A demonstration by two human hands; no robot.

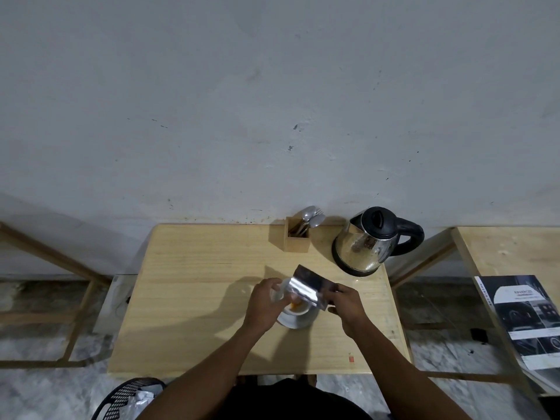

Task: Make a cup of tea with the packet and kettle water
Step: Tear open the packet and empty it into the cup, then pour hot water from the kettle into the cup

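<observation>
A silvery foil packet [309,286] is held tilted over a white cup [300,309] that stands on a white saucer [295,322] in the middle of the wooden table [197,298]. Orange powder shows inside the cup. My left hand [266,301] grips the packet's left end, right over the cup. My right hand [345,304] pinches the packet's right end. A steel kettle [368,241] with a black lid and handle stands at the table's back right corner, apart from both hands.
A wooden holder [298,237] with spoons and a fork stands at the back beside the kettle. A black mesh bin [130,400] sits on the floor at the front left. A second table [509,256] at the right bears a magazine [527,319]. A wall rises behind.
</observation>
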